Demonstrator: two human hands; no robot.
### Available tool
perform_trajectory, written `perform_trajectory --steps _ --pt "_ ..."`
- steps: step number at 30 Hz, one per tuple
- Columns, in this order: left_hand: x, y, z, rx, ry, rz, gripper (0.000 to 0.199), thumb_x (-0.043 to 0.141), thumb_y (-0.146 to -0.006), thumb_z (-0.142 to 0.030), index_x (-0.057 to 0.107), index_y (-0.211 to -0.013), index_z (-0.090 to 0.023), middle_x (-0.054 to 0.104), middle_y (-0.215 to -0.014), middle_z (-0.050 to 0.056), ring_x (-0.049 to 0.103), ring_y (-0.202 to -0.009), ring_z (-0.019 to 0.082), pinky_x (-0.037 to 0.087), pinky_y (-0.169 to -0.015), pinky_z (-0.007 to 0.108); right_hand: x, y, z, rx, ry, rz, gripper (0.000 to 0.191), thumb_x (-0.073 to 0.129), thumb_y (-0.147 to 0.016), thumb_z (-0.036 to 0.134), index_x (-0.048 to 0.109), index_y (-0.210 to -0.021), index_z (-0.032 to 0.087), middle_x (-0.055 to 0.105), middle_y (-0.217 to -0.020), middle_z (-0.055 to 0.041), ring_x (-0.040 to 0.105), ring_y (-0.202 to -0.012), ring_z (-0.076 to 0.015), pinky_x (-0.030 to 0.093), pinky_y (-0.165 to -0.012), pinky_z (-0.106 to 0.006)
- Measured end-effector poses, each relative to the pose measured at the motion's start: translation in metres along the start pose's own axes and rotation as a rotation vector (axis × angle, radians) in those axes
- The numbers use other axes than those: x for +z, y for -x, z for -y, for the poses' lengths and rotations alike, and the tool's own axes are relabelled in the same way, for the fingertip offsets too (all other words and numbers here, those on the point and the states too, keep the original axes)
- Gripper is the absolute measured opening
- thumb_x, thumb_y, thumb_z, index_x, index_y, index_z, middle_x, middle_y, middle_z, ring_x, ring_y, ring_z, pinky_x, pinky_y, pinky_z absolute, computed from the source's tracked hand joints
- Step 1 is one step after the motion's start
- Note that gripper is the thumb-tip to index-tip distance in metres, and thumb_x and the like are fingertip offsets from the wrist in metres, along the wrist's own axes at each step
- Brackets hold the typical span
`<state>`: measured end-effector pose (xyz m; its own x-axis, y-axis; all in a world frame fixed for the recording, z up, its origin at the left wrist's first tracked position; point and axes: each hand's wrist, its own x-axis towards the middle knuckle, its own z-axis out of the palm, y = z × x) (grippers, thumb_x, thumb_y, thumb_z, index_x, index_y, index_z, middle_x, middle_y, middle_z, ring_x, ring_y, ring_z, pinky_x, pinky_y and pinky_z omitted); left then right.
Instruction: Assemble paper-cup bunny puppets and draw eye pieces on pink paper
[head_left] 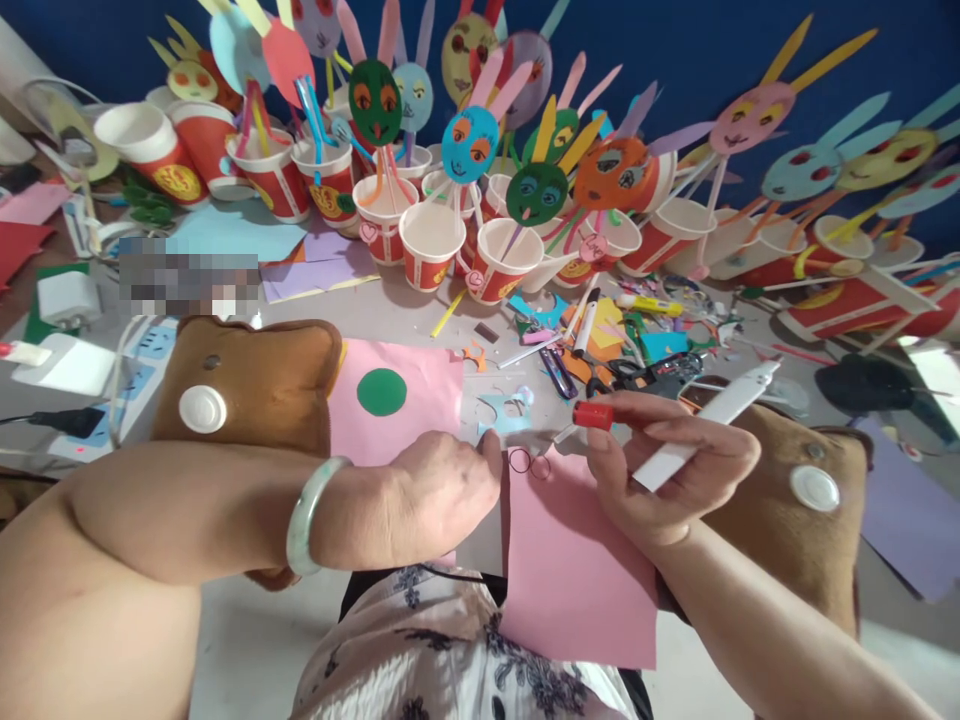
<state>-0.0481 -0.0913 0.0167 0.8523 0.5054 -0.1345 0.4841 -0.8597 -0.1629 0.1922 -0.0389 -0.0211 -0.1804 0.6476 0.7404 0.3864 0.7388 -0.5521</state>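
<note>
My right hand (667, 460) pinches a small red cap (592, 415) between thumb and finger, and a white marker (709, 424) lies across its fingers and palm. My left hand (420, 495), a bracelet on its wrist, is curled with its fingertips near the top left corner of a pink sheet (581, 580); what it holds, if anything, is hidden. Two small circles are drawn at the top of that sheet, which hangs over the table's front edge. To the left, a green disc (382, 392) lies on another pink sheet (439, 385).
Paper cups (431, 245) with decorated round faces on straws crowd the back. Scissors (622, 378), markers and paper scraps lie mid-table. Brown cushions (262, 370) flank the work area, with a power strip (146, 375) at left and purple paper (911, 515) at right.
</note>
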Motion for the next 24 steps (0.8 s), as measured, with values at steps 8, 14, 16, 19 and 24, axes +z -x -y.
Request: perform_trajectory --steps 8,14,16,19,24 --pt "0.019 0.003 -0.007 -0.042 -0.039 -0.084 0.096 0.057 -0.087 -0.064 0.037 -0.146 0.009 0.065 -0.092 0.018 0.06 -0.086 0.028 0.039 -0.064 0.036 0.002 -0.002 0.001 0.019 -0.012 0.017 0.041 0.072 -0.081 0.011 0.047 -0.108 0.03 0.07 -0.096 -0.0042 0.073 -0.077 -0.0234 0.06 -0.063 -0.039" --pt "0.024 0.003 -0.01 -0.063 -0.019 -0.076 0.093 0.056 -0.088 -0.061 0.035 -0.148 0.007 0.064 -0.089 0.014 0.06 -0.085 0.027 0.039 -0.066 0.037 0.003 -0.004 0.007 0.013 0.035 0.035 0.036 0.07 -0.085 0.014 0.045 -0.105 0.03 0.071 -0.095 -0.0052 0.073 -0.075 -0.0231 0.061 -0.058 -0.038" --pt "0.026 0.003 -0.01 -0.067 -0.003 -0.057 0.094 0.056 -0.088 -0.062 0.033 -0.149 0.006 0.064 -0.09 0.015 0.06 -0.086 0.028 0.039 -0.066 0.036 0.003 -0.004 0.008 0.036 0.066 0.043 0.034 0.07 -0.087 0.018 0.045 -0.104 0.031 0.071 -0.093 -0.0048 0.073 -0.075 -0.0241 0.061 -0.057 -0.039" --pt "0.027 0.002 -0.01 -0.065 -0.01 -0.061 0.096 0.055 -0.087 -0.065 0.035 -0.148 0.006 0.065 -0.094 0.018 0.06 -0.086 0.028 0.039 -0.065 0.036 0.003 -0.005 0.007 0.053 0.08 0.046 0.033 0.071 -0.087 0.019 0.046 -0.105 0.032 0.071 -0.093 -0.0051 0.073 -0.077 -0.0253 0.061 -0.056 -0.041" --pt "0.021 -0.001 -0.008 -0.05 -0.073 -0.08 0.103 0.061 -0.081 -0.071 0.042 -0.143 0.008 0.063 -0.085 0.014 0.059 -0.078 0.025 0.038 -0.061 0.035 0.004 -0.006 0.001 -0.076 -0.015 0.044 0.045 0.074 -0.08 0.005 0.05 -0.11 0.029 0.071 -0.093 -0.0051 0.073 -0.076 -0.0248 0.06 -0.052 -0.039"
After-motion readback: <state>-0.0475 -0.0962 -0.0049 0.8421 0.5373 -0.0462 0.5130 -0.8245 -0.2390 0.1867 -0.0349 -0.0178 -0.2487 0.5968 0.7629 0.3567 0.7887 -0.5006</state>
